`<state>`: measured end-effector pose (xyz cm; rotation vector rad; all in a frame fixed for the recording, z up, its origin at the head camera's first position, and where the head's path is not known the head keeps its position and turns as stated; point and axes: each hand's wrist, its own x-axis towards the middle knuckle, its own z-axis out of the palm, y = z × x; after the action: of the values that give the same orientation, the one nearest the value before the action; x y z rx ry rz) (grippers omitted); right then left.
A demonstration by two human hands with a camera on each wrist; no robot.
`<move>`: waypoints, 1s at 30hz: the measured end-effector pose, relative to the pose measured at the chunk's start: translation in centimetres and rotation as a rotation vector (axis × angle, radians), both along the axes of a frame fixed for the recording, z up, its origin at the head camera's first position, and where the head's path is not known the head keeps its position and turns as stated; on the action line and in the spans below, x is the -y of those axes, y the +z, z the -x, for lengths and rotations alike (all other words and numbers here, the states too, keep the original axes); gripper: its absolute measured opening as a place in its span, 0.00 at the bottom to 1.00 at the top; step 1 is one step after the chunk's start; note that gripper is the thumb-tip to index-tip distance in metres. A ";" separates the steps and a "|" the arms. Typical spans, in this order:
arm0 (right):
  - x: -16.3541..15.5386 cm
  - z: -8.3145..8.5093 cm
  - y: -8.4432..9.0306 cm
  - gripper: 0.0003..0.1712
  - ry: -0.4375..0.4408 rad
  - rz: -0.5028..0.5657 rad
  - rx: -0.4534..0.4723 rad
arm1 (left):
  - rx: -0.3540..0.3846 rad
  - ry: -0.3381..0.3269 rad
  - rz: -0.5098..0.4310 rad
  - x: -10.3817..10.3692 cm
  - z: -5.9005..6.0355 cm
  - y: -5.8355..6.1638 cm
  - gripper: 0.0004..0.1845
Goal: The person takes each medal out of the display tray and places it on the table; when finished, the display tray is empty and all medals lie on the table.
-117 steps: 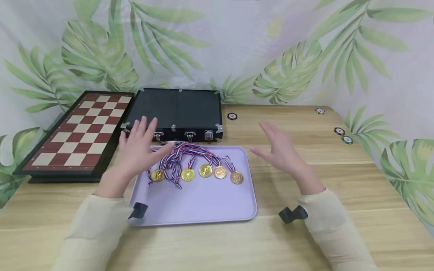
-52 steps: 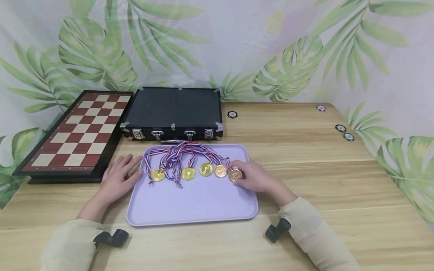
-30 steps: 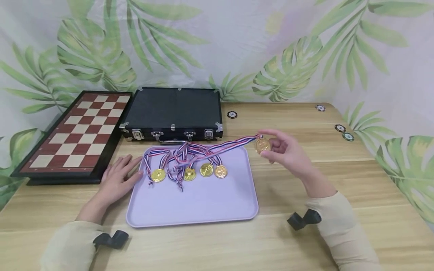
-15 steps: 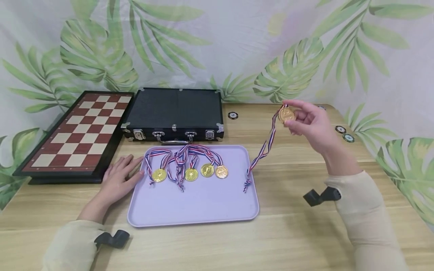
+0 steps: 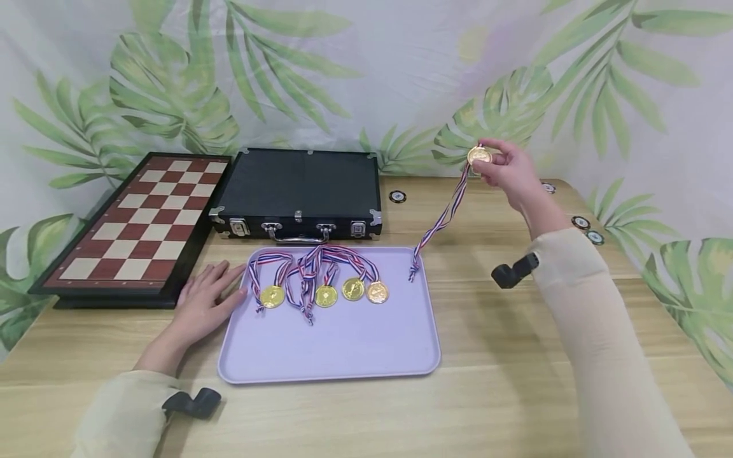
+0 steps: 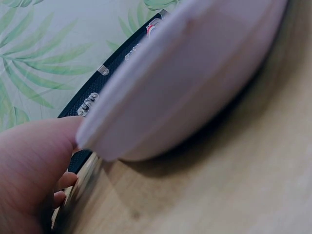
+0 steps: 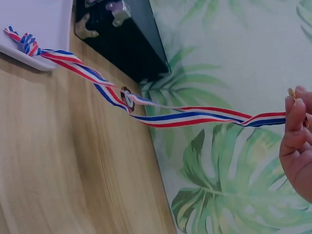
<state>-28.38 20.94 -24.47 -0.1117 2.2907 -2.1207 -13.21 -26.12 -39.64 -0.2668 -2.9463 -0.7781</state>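
Note:
High at the right in the head view, my right hand (image 5: 512, 175) pinches a bronze-coloured medal (image 5: 478, 156). Its red, white and blue ribbon (image 7: 195, 117) slants down, the knotted end by the right rim of the lilac tray (image 5: 343, 350). Several other medals lie along the tray's rear half: gold ones, such as the leftmost gold medal (image 5: 272, 296), and a copper-toned medal (image 5: 377, 292). Their ribbons are bunched behind them. My left hand (image 5: 200, 305) rests flat on the table at the tray's left side, and in the left wrist view its thumb touches the tray rim.
Behind the tray stands a black hard case (image 5: 298, 184) with metal latches. A chessboard box (image 5: 137, 222) lies to its left. Poker chips are on the table: one chip (image 5: 397, 196) right of the case, several near the right edge, one partly behind the right hand's wrist.
My right hand came down, took the rightmost medal from the tray and lifted it up and rightward, pulling its ribbon free of the others. My left hand settled beside the tray and stayed there.

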 end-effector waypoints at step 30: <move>-1.1 -2.8 3.8 0.27 0.144 0.425 -0.220 | 0.005 0.012 0.000 0.0 0.1 -0.1 0.29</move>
<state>-25.60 22.05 -20.69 -0.5211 1.8140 -2.5861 -13.33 -26.09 -39.75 -0.2474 -2.9502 -0.7782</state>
